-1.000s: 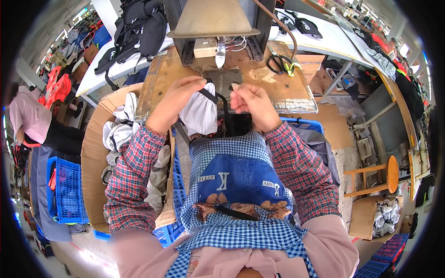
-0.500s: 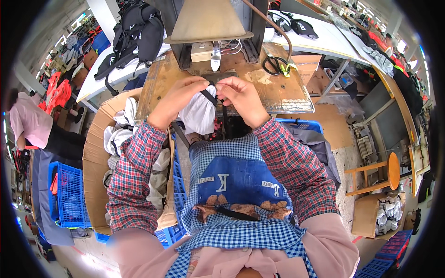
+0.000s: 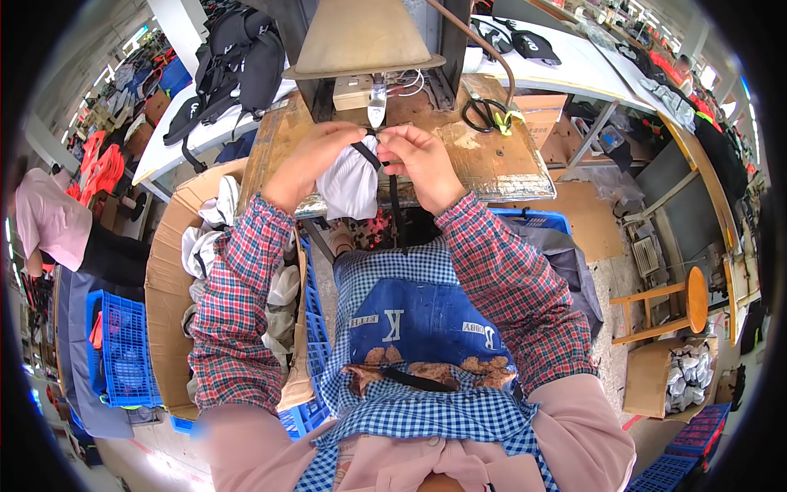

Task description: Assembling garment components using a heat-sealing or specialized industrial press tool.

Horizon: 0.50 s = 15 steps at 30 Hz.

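Both hands meet over the front of the worn wooden worktable point(image 3: 516, 176), right below a small lit white lamp point(image 3: 376, 115). My left hand point(image 3: 318, 157) pinches the top of a black strap point(image 3: 366, 154) between thumb and fingers. Opposite it, my right hand point(image 3: 420, 159) is closed in a pinch on the same strap, the fingertips of both hands nearly touching. A gathered white fabric piece point(image 3: 348, 189) hangs from the strap beneath my left hand. One strap end point(image 3: 394, 209) dangles past the table edge toward my lap. The exact spot pinched is partly hidden by fingers.
A beige cone-shaped cover point(image 3: 361, 41) of a machine overhangs the hands. Black scissors point(image 3: 485, 116) lie on the table's right. To my left stands a cardboard box point(image 3: 168, 287) of white pieces; black bags point(image 3: 239, 70) lie on a white table behind. A person point(image 3: 53, 213) stands far left.
Both hands have moved slightly forward, closer to the lamp, carrying the strap and white fabric. More of the dangling strap end now shows below my right hand.
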Motion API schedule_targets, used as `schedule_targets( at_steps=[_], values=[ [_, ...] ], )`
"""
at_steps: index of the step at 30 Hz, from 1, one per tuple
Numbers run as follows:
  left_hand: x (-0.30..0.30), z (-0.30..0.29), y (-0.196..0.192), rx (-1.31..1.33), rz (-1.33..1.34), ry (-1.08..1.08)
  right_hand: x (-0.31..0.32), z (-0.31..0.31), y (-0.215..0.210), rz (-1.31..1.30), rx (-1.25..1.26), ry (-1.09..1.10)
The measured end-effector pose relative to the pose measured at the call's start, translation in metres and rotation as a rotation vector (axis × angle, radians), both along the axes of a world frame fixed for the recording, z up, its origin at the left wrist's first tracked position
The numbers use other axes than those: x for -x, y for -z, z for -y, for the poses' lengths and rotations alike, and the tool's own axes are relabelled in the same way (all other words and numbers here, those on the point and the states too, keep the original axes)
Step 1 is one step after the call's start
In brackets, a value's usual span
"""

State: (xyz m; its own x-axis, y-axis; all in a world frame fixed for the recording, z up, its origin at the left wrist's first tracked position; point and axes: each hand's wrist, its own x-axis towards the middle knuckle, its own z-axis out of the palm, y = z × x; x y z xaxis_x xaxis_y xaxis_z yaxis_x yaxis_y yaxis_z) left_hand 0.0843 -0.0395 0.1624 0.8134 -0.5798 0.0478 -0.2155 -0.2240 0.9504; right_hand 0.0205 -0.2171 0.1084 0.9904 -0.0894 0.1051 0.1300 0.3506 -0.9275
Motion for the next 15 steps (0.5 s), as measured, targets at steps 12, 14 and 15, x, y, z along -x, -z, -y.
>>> schedule_targets(
  at_steps=[12, 14, 15],
  values=[
    [0.000, 0.002, 0.000, 0.114, -0.030, -0.034, -0.001, 0.002, -0.002, 0.007, -0.036, 0.014],
    [0.005, -0.005, 0.001, 0.021, 0.012, -0.035, 0.009, -0.001, -0.003, -0.017, -0.028, 0.010],
    [0.014, -0.006, -0.001, 0.024, 0.009, -0.038, 0.018, -0.004, -0.003, 0.068, 0.034, -0.007]
  ],
)
